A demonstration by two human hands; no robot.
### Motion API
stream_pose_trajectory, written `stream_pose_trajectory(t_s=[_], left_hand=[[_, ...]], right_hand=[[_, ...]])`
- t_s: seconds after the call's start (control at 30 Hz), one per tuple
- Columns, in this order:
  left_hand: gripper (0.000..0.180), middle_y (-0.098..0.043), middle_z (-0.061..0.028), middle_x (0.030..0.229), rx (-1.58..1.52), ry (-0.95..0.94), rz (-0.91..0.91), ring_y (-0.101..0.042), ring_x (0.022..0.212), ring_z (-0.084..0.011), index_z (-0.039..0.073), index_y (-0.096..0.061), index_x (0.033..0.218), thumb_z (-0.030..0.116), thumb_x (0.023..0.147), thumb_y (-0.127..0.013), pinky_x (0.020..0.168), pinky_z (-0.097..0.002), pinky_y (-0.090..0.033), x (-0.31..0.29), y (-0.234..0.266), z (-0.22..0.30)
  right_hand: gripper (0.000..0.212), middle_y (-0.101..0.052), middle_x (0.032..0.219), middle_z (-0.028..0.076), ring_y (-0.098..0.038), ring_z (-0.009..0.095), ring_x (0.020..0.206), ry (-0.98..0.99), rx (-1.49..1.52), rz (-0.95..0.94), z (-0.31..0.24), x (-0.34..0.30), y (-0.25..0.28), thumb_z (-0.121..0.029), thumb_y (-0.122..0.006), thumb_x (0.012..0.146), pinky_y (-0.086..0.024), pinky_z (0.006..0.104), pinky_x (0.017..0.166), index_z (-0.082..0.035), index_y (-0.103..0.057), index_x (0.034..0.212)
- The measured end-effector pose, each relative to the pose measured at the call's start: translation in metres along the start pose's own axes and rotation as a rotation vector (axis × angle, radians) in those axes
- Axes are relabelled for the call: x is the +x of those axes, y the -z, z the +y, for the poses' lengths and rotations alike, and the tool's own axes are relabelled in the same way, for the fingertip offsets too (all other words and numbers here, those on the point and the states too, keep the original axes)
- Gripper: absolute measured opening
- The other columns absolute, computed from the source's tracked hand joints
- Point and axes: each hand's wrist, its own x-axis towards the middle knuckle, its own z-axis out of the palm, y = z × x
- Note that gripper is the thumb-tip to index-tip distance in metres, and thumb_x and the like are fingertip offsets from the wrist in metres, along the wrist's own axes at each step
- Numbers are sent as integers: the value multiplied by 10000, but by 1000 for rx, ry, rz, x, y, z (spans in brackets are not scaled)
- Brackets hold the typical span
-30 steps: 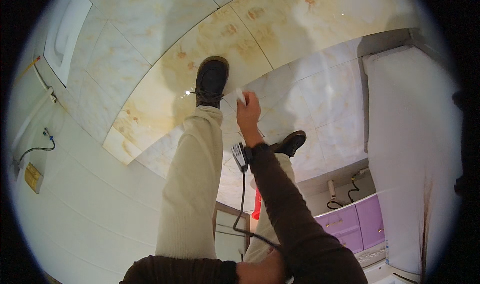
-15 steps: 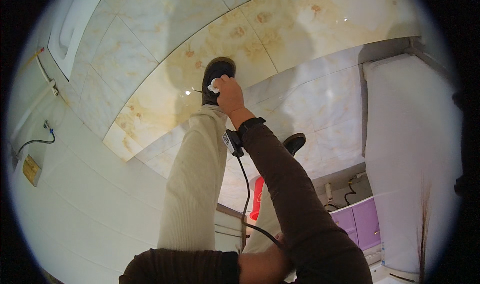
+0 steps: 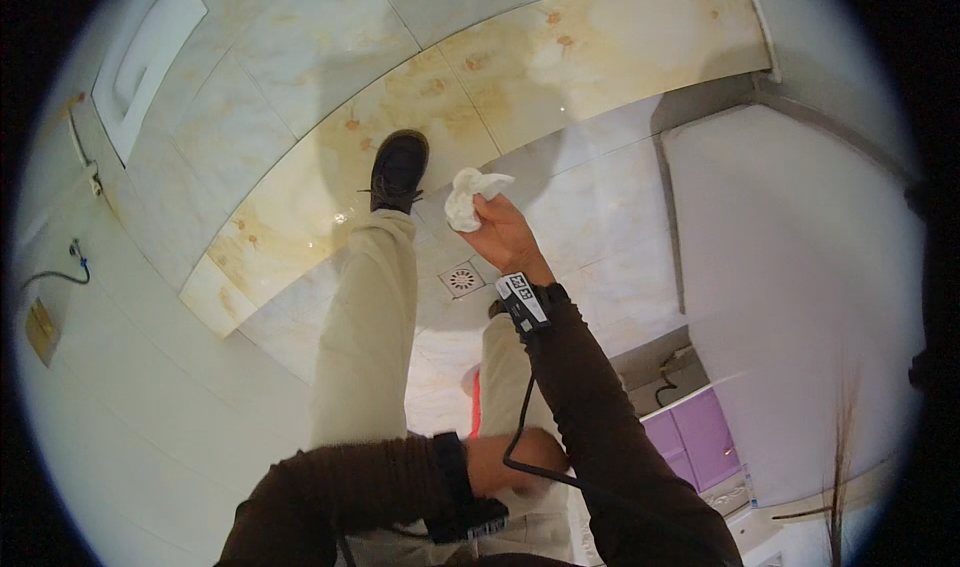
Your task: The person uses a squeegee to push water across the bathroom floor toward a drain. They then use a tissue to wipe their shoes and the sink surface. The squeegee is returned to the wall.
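While the right hand point(image 3: 505, 237), partly curled, pinches a crumpled, soft white tissue point(image 3: 464, 201) near the lower edge of a glossy, cream-and-yellow tiled step point(image 3: 600, 57), the left hand point(image 3: 528, 461) crosses before the beige cloth trousers point(image 3: 365, 347), its fingers hidden and its opening indeterminable. One black lace-up shoe point(image 3: 399, 170) stands by that edge.

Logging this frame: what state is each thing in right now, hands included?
Right hand: closed on the tissue
White tissue: crumpled, one end sticking out, apart from the left shoe
Left hand: partly behind the right forearm, fingers hidden
Left shoe: worn, set on the yellowish step
Floor drain: grate in place
Wrist device: strapped on, cable attached
Purple cabinet: doors shut
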Motion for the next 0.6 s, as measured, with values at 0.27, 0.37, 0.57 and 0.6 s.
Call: stream_pose_trajectory(t_s=[0.27,0.37,0.57,0.6], left_hand=[[95,-599,-153,667,526,-64,384,-604,647,-313,2,-583,675,97,681,-579,578,-414,-475,49,-91,-3],[102,-623,-157,697,744,202,31,-624,678,-318,12,-610,687,108,673,-579,579,-403,-492,68,-121,32],[182,-629,-180,728,556,63,70,-625,717,-347,18,-629,713,181,740,-553,597,-420,-485,33,-143,53],[206,-627,-184,731,460,18,101,-622,723,-351,16,-631,718,201,754,-547,605,-425,-482,23,-144,52]], right_hand=[[261,-573,990,26,-554,126,816,-42,-786,349,-58,-148,-27,-108,-518,880,-446,262,621,-66,-470,1133],[271,-597,939,46,-565,134,736,-121,-1026,432,-63,-191,-23,-58,-535,844,-457,268,566,-23,-509,1112],[256,-609,858,80,-584,160,692,-65,-1344,751,-45,-247,-3,-43,-535,812,-504,294,506,20,-564,1059],[250,-610,857,83,-587,161,689,-64,-1360,733,-41,-248,-2,-49,-542,809,-518,298,517,27,-570,1045]])
